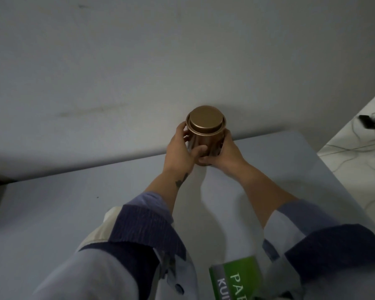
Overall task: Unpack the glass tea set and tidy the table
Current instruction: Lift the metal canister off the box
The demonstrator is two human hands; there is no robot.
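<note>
Near wall (139, 61), green box (236, 278).

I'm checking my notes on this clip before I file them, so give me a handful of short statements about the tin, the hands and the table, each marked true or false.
1. Both hands, the left hand and the right hand, grip the round bronze-coloured metal tin. True.
2. The tin's lid is off. False: the lid sits on top of the tin.
3. The tin is near the far edge of the pale blue table, close to the wall. True.
4. A green printed box stands beside the tin at the wall. False: it is at the near edge, between the sleeves.
5. Glass cups stand on the table. False: none show.
</note>
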